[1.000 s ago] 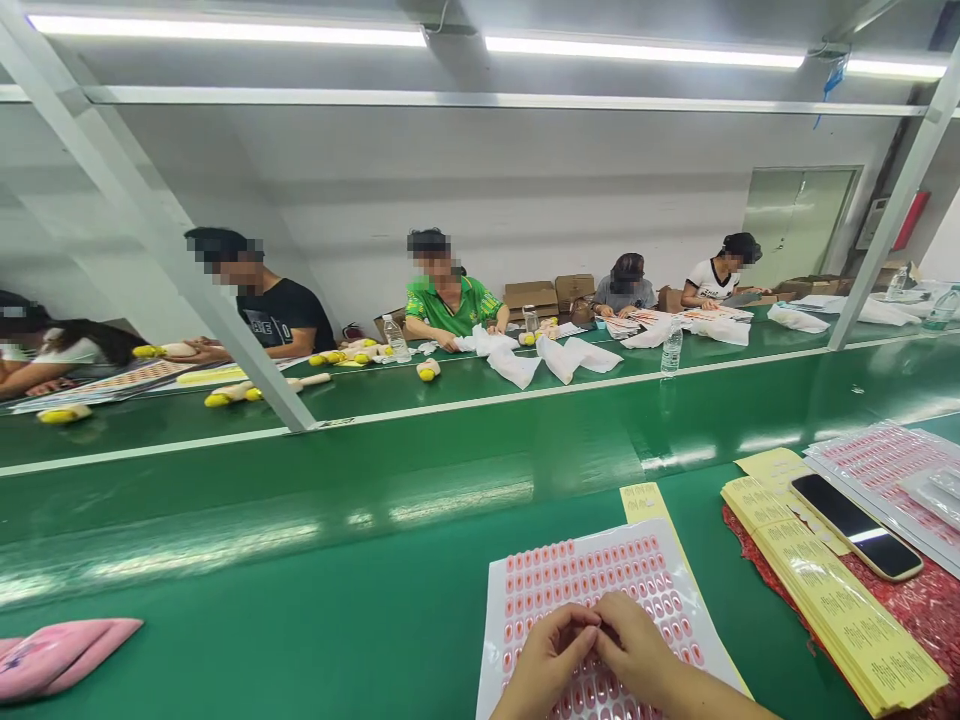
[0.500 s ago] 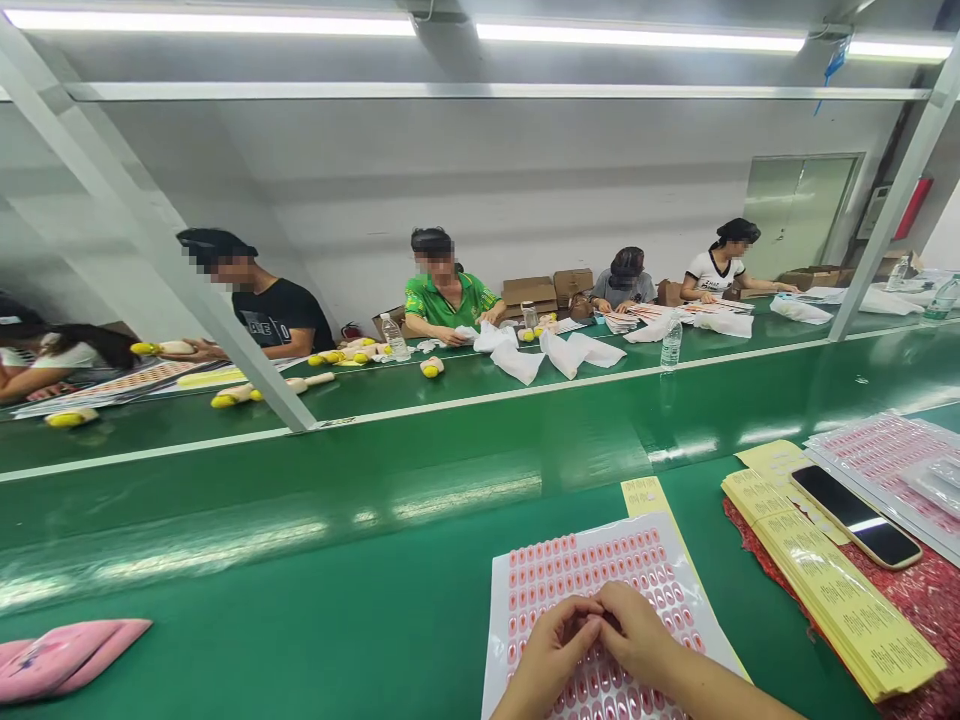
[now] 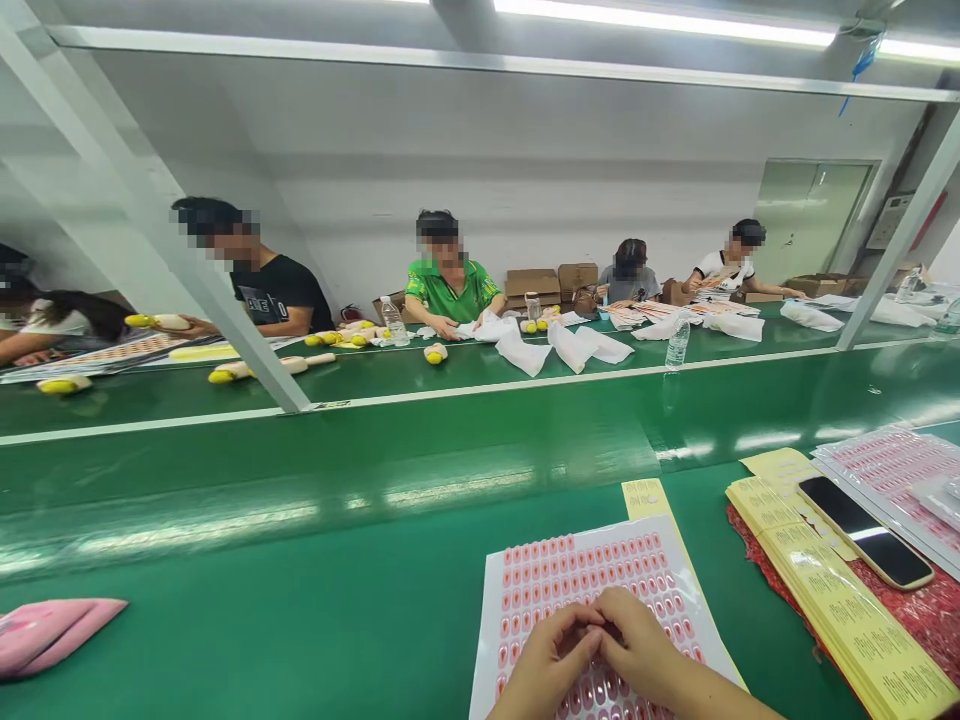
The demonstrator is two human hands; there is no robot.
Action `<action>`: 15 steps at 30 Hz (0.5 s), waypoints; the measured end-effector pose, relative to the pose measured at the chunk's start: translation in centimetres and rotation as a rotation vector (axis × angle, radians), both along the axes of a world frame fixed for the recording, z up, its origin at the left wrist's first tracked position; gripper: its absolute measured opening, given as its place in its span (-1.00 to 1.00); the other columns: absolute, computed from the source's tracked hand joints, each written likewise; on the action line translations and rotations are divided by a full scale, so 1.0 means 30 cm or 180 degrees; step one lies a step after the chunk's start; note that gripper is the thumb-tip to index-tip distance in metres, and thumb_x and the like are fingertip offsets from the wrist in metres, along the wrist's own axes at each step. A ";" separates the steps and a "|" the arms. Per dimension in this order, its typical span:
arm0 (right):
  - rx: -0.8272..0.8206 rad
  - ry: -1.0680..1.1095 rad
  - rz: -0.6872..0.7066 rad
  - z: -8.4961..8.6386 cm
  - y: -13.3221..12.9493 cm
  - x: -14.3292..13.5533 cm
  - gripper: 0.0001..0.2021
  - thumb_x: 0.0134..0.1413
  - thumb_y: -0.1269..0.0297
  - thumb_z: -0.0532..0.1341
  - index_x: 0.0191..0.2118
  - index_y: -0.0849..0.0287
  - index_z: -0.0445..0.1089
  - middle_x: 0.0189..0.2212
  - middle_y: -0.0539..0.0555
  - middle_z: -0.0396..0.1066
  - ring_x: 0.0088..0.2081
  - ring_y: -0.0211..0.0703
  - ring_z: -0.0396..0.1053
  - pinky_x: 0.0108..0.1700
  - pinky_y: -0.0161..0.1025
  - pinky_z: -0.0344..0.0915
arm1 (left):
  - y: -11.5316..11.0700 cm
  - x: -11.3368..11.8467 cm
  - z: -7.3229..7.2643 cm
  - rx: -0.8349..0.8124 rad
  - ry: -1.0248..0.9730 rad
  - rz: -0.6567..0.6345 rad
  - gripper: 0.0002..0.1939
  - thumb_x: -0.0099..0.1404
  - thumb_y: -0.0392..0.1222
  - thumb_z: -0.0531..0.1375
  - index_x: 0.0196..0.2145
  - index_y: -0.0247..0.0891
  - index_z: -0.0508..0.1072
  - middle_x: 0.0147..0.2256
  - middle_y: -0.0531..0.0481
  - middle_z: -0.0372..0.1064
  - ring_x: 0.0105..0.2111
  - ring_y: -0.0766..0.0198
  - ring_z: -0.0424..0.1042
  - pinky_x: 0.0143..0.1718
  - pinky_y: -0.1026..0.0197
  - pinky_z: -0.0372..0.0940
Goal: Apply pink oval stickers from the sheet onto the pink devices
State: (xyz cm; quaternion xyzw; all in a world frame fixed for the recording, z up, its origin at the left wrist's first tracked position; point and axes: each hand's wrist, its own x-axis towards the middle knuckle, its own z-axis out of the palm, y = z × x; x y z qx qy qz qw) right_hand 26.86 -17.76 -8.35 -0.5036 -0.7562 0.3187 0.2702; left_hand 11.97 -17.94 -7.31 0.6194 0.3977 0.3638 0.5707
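Pale wall (image 3: pixel 352 160) below bright strip lights (image 3: pixel 664 21)

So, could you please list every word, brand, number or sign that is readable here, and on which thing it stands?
Black T-shirt: possibly "BE"; the other letters are unclear.
Stacked yellow label strips: rows of print, too small to read.
Clear bottles: any labels are too small to read.
White sheet with pink ovals: no writing visible.

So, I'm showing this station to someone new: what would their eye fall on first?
Probably the white sheet of glossy pink ovals, low and right of centre, with the left hand and right hand close together over it. To its right, a dark-screened phone lies beside yellow printed strips. Farther back, a bright green shirt stands out.
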 end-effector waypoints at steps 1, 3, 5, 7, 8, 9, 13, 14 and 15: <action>0.0001 0.0002 0.0028 0.000 -0.001 0.003 -0.90 -0.01 0.33 0.03 -0.49 0.18 0.20 -0.47 0.01 0.27 -0.41 -0.22 0.18 -0.37 -0.30 0.08 | -0.001 0.000 0.000 -0.0009 0.0022 -0.0016 -0.71 0.08 0.00 0.17 -0.32 -0.25 0.44 -0.32 -0.07 0.45 -0.28 0.16 0.39 -0.21 0.19 0.25; -0.0010 0.0021 0.0083 0.000 -0.004 0.008 -0.90 -0.02 0.33 0.03 -0.49 0.18 0.19 -0.47 0.02 0.27 -0.40 -0.22 0.18 -0.36 -0.29 0.08 | -0.003 0.000 0.003 -0.0031 0.0046 -0.0035 -0.72 0.09 -0.02 0.16 -0.31 -0.25 0.45 -0.31 -0.07 0.45 -0.29 0.16 0.39 -0.22 0.19 0.26; -0.0029 0.0038 0.0088 0.005 -0.006 0.010 -0.90 -0.03 0.34 0.03 -0.51 0.18 0.17 -0.48 0.02 0.26 -0.41 -0.22 0.17 -0.37 -0.29 0.07 | -0.005 -0.001 0.010 -0.0022 0.0083 -0.0049 -0.73 0.09 -0.03 0.16 -0.31 -0.24 0.46 -0.30 -0.06 0.46 -0.27 0.16 0.40 -0.21 0.19 0.25; -0.0068 0.0026 0.0072 0.014 -0.007 0.012 -0.90 -0.04 0.36 0.03 -0.52 0.18 0.16 -0.49 0.01 0.24 -0.43 -0.24 0.15 -0.39 -0.30 0.06 | -0.009 -0.001 0.022 0.0003 0.0131 -0.0045 -0.74 0.10 -0.04 0.15 -0.31 -0.23 0.46 -0.29 -0.06 0.46 -0.27 0.16 0.40 -0.20 0.19 0.25; -0.0083 0.0016 0.0079 0.019 -0.007 0.012 -0.90 -0.05 0.36 0.03 -0.53 0.18 0.15 -0.50 0.00 0.23 -0.43 -0.24 0.14 -0.39 -0.30 0.05 | -0.010 -0.001 0.029 0.0006 0.0155 -0.0051 -0.75 0.10 -0.05 0.15 -0.31 -0.23 0.46 -0.29 -0.06 0.46 -0.26 0.16 0.40 -0.19 0.19 0.25; -0.0087 0.0011 0.0098 0.025 -0.007 0.012 -0.90 -0.05 0.36 0.03 -0.53 0.18 0.14 -0.51 -0.01 0.22 -0.44 -0.25 0.13 -0.40 -0.30 0.05 | -0.012 0.000 0.035 0.0003 0.0179 -0.0059 -0.75 0.10 -0.06 0.15 -0.30 -0.23 0.46 -0.28 -0.06 0.46 -0.26 0.16 0.40 -0.19 0.20 0.25; -0.0045 0.0018 0.0180 0.041 -0.006 0.013 -0.88 -0.05 0.35 0.02 -0.54 0.17 0.13 -0.53 -0.03 0.20 -0.45 -0.25 0.11 -0.40 -0.30 0.04 | -0.019 0.003 0.052 -0.0018 0.0172 -0.0077 -0.77 0.09 -0.10 0.16 -0.29 -0.22 0.46 -0.27 -0.06 0.46 -0.26 0.16 0.40 -0.19 0.19 0.25; -0.0041 0.0015 0.0182 0.043 -0.007 0.013 -0.88 -0.05 0.34 0.02 -0.55 0.17 0.13 -0.53 -0.03 0.19 -0.45 -0.25 0.10 -0.40 -0.30 0.04 | -0.021 0.003 0.053 -0.0016 0.0158 -0.0085 -0.77 0.09 -0.10 0.15 -0.29 -0.22 0.46 -0.26 -0.06 0.46 -0.25 0.15 0.40 -0.19 0.19 0.25; -0.0045 0.0010 0.0180 0.044 -0.007 0.013 -0.88 -0.05 0.34 0.02 -0.55 0.17 0.13 -0.53 -0.03 0.19 -0.46 -0.25 0.10 -0.40 -0.30 0.04 | -0.022 0.004 0.054 -0.0010 0.0148 -0.0091 -0.77 0.09 -0.11 0.15 -0.29 -0.22 0.46 -0.25 -0.06 0.46 -0.25 0.15 0.40 -0.18 0.18 0.25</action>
